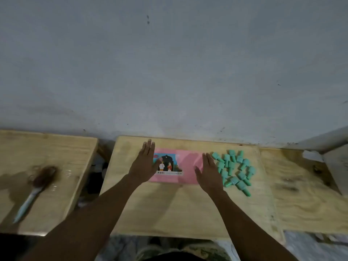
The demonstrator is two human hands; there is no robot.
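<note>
A flat pink packet with a printed picture of two figures lies on the middle wooden board, near the wall. My left hand is spread with straight fingers over the packet's left end. Over the packet's right end is my right hand, also flat with straight fingers. Neither hand holds anything. Whether the palms touch the packet I cannot tell. A heap of several small teal plastic caps lies just right of my right hand.
A hairbrush full of hair, with a pale blue handle, lies on a separate wooden board at the left, across a dark gap. A grey wall rises right behind the boards. More wood surface extends right.
</note>
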